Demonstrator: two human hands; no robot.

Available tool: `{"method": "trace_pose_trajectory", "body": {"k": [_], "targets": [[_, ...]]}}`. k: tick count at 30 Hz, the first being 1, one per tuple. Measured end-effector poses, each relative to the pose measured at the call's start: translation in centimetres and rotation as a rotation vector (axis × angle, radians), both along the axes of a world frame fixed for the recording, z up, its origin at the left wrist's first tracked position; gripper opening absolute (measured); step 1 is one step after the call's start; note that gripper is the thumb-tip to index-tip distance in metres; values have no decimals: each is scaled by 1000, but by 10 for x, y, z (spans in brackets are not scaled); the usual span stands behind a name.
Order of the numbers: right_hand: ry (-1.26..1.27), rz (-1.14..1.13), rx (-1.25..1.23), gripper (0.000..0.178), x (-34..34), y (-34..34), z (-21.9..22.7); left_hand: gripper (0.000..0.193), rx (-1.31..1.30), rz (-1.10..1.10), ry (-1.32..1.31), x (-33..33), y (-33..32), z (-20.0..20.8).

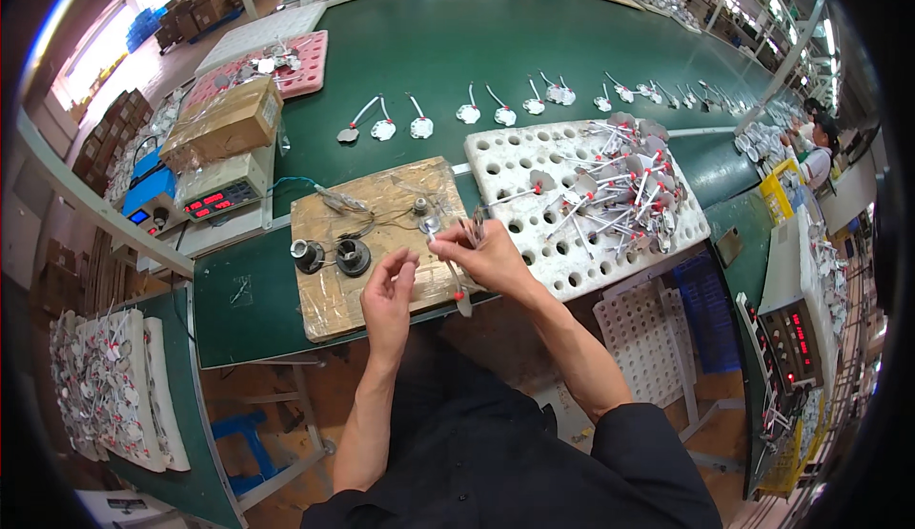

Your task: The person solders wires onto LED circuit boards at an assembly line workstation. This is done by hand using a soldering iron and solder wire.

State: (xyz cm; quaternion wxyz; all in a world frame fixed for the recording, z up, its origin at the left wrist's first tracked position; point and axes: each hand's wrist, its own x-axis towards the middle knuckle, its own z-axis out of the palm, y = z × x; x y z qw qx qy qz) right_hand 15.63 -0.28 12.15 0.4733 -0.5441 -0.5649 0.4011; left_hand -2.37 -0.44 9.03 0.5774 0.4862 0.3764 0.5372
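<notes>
This is a factory assembly floor: ahead of the hands [389, 305], a green bench [448, 43] carries a row of small parts [420, 128]; left of the hands stands a digital meter [224, 186], right a loaded foam tray [586, 281], and far beyond are stacked cartons [195, 14] and a co-worker [818, 162].

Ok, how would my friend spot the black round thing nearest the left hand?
Find the brown board on the green table. Your black round thing sits on its left half, beside a similar one. Yours, on the right, looks darker inside.

Blue stool [240, 425] and stacked brown boxes [112, 131]
</notes>
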Motion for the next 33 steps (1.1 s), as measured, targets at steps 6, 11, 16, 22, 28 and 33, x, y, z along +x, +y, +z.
{"method": "trace_pose_trajectory", "body": {"k": [6, 11, 16, 22, 28, 33], "targets": [[-110, 20, 14, 18, -13, -17, 15, 20, 137, -51, 109, 5, 20, 22], [-106, 37, -53, 17, -13, -20, 23, 16, 46, -40, -38, 1, 20, 20], [-109, -2, 48, 16, -14, -19, 16, 16, 0, -38, -82, 6, 17, 15], [-130, -40, 124, 17, -18, -15, 8, 12, 2, 96, -95, 23, -3, -7], [191, -71, -71, 17, -6, -11, 23, 42, -131, -323, -69, 7, -6, -13], [274, -193, 46, 18, 2, -3, 28, 56, -210, -512, -207, -10, -20, -18]]}}
